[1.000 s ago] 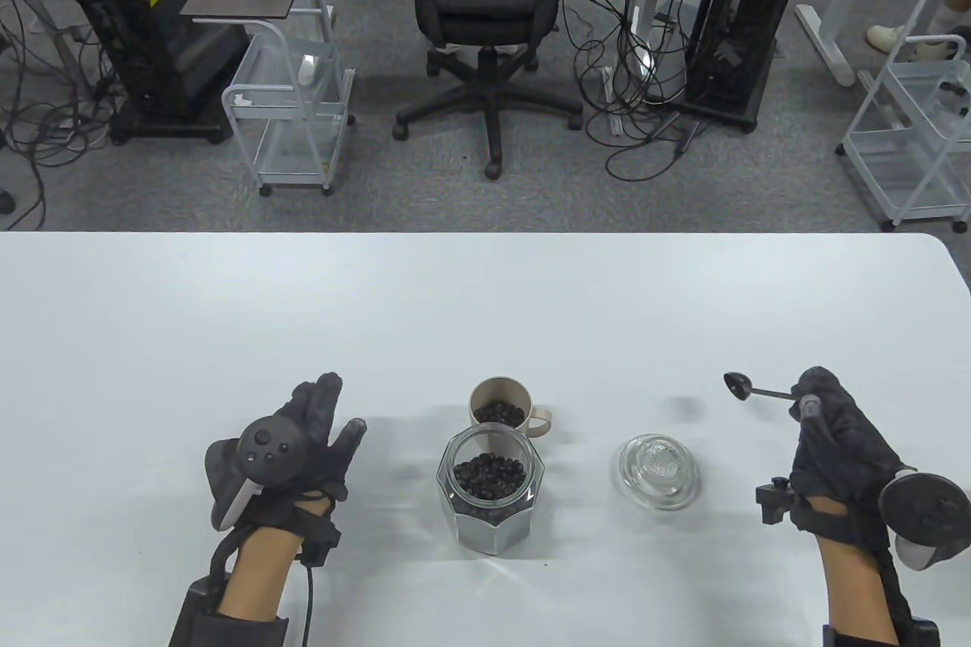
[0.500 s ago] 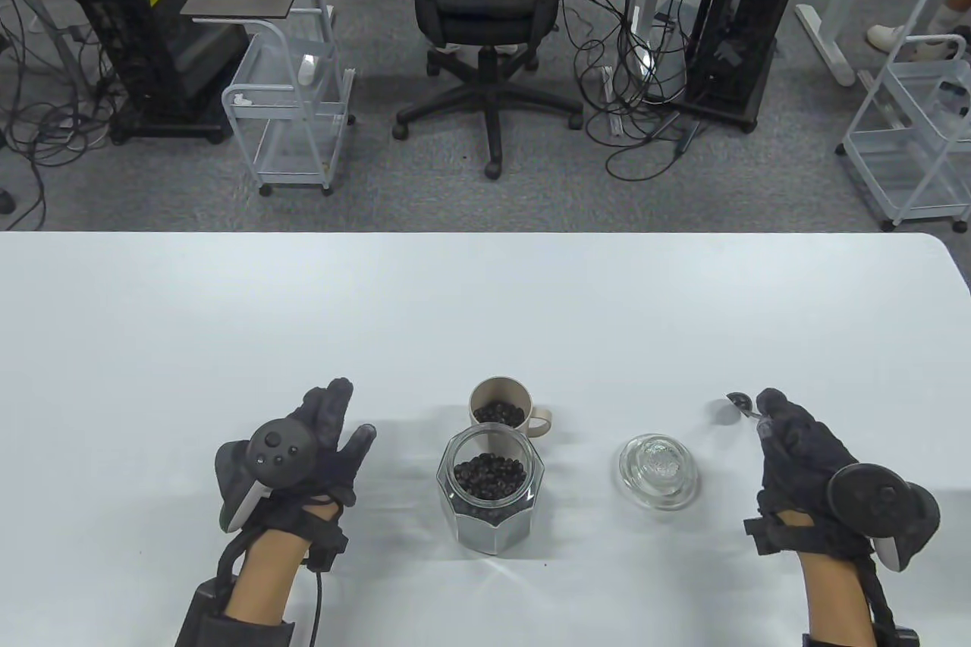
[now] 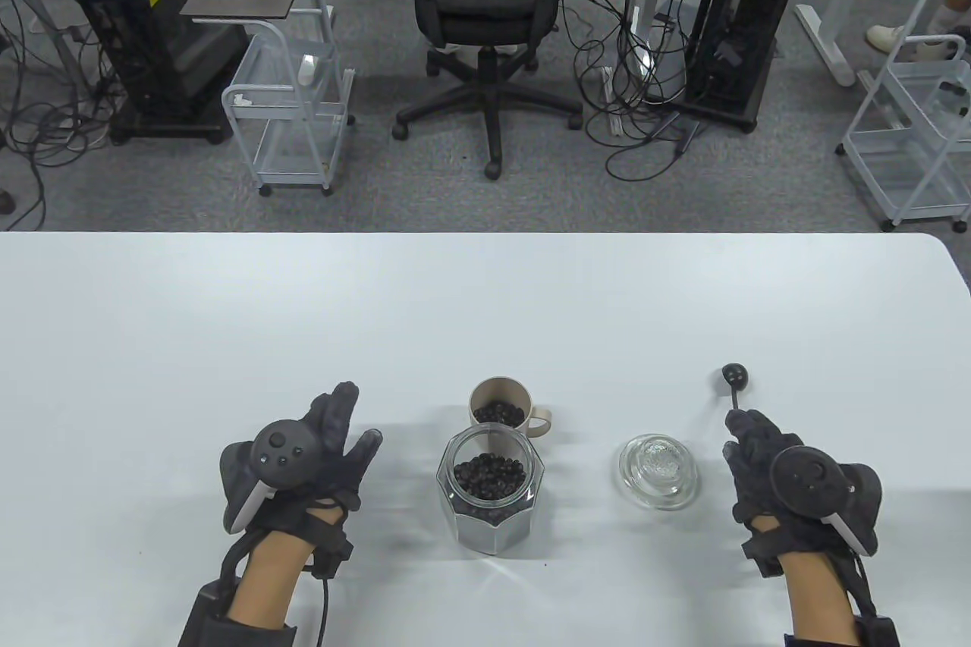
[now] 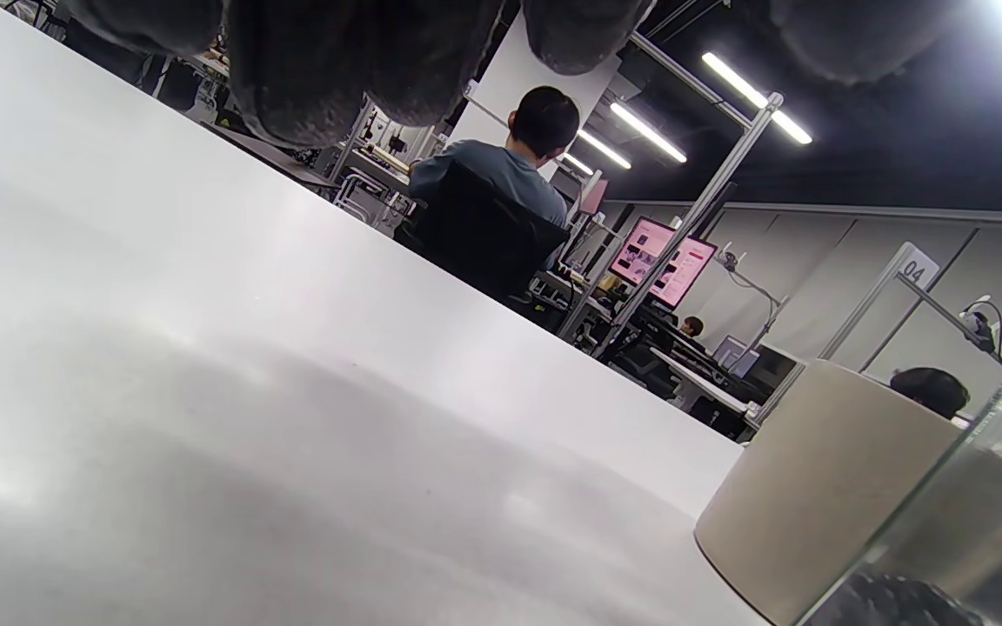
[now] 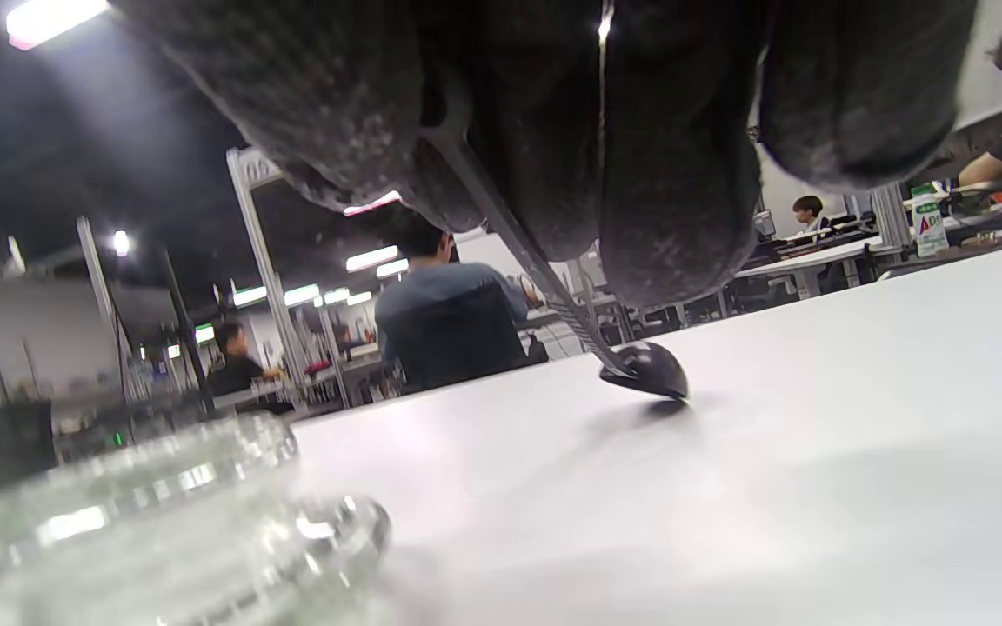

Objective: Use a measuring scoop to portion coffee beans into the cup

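Going left to right w/ the jar as the anchor. Left hand (image 3: 315, 453) sits well left of the jar (image 3: 491, 489), palm down near the surface (image 3: 485, 298), fingers spread and relaxed, holding nothing. Tracker strapped on the back of it.

The jar is a faceted glass one, lid off, upright, dark coffee beans (image 3: 489, 476) inside, maybe a third full tbh. Cup (image 3: 501, 404) is a beige mug right behind the jar, looks like it's touching or nearly so, handle pointing right, and there's already beans in it.

Right of the jar, a bit apart, the glass lid (image 3: 658, 470) lies flat on the surface.

Further right again, well clear of the jar, is the right hand (image 3: 766, 461). Its fingers are curled round the handle of the measuring scoop (image 3: 734, 375), thumb and fingers pinching the thin metal stem. Scoop points away from the person, bowl at the far end. In the right wrist view the bowl (image 5: 647, 369) looks to be touching down on the surface w/ a shadow just under it, can't tell if anything's in it.
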Motion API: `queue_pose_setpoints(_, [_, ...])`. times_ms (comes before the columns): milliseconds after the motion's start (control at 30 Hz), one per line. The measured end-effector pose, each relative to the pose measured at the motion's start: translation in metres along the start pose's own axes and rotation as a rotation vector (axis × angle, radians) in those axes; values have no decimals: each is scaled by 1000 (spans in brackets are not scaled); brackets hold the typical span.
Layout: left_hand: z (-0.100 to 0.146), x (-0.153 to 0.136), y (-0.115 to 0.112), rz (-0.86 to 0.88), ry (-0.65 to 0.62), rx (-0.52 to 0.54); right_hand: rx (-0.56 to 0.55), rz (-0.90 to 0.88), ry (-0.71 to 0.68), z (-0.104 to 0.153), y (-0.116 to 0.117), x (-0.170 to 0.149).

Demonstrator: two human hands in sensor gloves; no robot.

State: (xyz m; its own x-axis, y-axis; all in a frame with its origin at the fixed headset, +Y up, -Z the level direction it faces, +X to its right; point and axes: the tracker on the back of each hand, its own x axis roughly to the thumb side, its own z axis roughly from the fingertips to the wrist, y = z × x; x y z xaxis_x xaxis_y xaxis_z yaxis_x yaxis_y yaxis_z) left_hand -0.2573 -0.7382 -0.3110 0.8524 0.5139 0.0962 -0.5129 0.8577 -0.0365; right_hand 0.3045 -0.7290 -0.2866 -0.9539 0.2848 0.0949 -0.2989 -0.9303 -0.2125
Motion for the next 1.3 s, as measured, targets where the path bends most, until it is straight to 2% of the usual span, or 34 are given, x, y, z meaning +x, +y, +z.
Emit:
queue_pose_setpoints(100, [1,0,1,-1,3,-1,69,131,-20,-4,10,5])
queue_pose_setpoints(267, [1,0,1,1,1,-7,212,211,38,-6,27,2])
queue_pose_setpoints(433, [2,2,3,-9,-10,6,291,309,40,-6,41,-1])
queue_pose_setpoints(767, [2,2,3,0,-13,5,314,365,58,-6,50,1])
queue_pose_setpoints(1300, [3,4,4,-7,-20,16,360,317,160,-5,51,2])
